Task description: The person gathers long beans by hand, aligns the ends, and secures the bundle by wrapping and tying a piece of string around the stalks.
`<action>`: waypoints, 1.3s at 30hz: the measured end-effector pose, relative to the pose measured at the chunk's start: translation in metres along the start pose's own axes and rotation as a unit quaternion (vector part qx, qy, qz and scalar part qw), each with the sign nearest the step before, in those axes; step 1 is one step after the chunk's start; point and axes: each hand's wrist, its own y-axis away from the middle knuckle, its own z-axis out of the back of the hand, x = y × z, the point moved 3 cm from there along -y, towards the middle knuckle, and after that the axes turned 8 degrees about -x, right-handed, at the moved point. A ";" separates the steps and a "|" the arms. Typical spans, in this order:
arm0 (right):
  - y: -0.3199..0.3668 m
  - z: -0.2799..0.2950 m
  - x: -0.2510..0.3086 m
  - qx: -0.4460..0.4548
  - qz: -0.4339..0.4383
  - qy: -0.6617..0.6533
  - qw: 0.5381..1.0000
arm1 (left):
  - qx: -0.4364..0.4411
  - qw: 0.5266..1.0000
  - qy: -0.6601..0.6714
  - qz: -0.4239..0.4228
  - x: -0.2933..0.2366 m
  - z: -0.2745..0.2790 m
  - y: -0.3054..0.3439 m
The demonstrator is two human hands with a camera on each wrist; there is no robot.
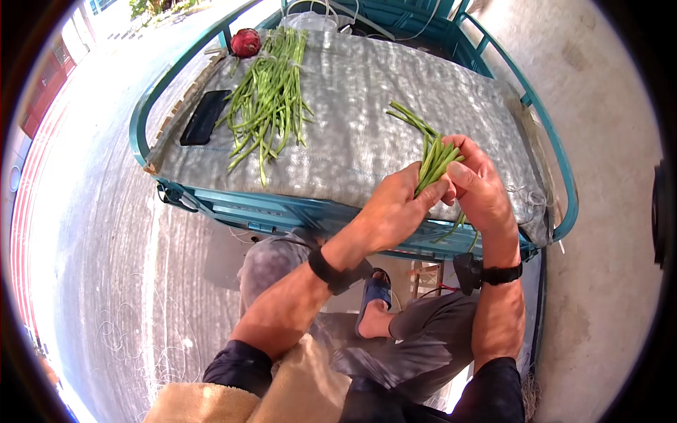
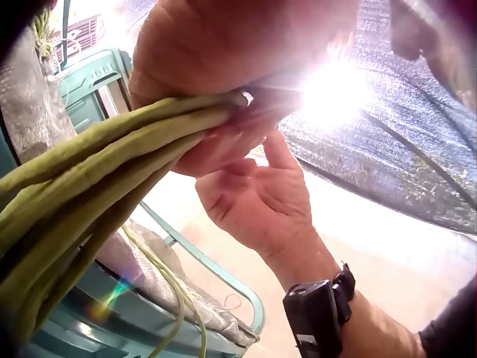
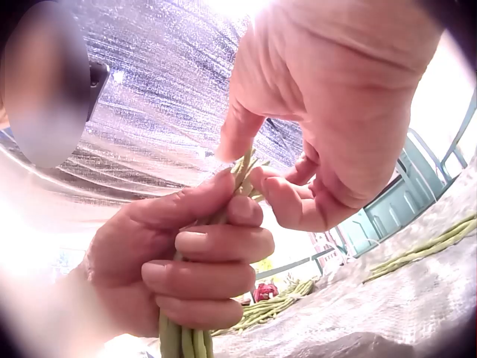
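Observation:
My left hand point(image 1: 395, 206) grips a small bundle of long green beans point(image 1: 434, 161); in the right wrist view its fingers point(image 3: 216, 246) wrap round the stalks, which hang out below. My right hand point(image 1: 481, 180) is at the bundle's end, with thumb and forefinger pinching the bean tips point(image 3: 244, 170) just above the left thumb. Close up in the left wrist view, the held beans point(image 2: 97, 164) run out from the left hand. A big pile of long beans point(image 1: 271, 92) lies on the grey woven sheet point(image 1: 345, 106) to the left.
Beside the pile are a black phone point(image 1: 204, 118) and a dark red round bundle point(image 1: 245, 43). A few loose beans point(image 1: 409, 116) lie behind the hands. The sheet covers a teal cart bed with side rails point(image 1: 564, 169). White bags point(image 1: 310, 21) and cords lie at the back.

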 end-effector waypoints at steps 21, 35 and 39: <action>0.005 0.003 0.021 0.079 0.030 -0.012 0.996 | 0.102 0.983 0.139 0.062 -0.009 -0.011 0.006; 0.010 0.013 0.015 -0.008 -0.005 0.024 1.000 | -0.017 0.999 -0.025 -0.026 0.009 -0.025 -0.006; 0.012 0.017 0.012 -0.013 -0.011 -0.008 1.000 | -0.015 0.999 -0.028 -0.030 0.011 -0.030 -0.005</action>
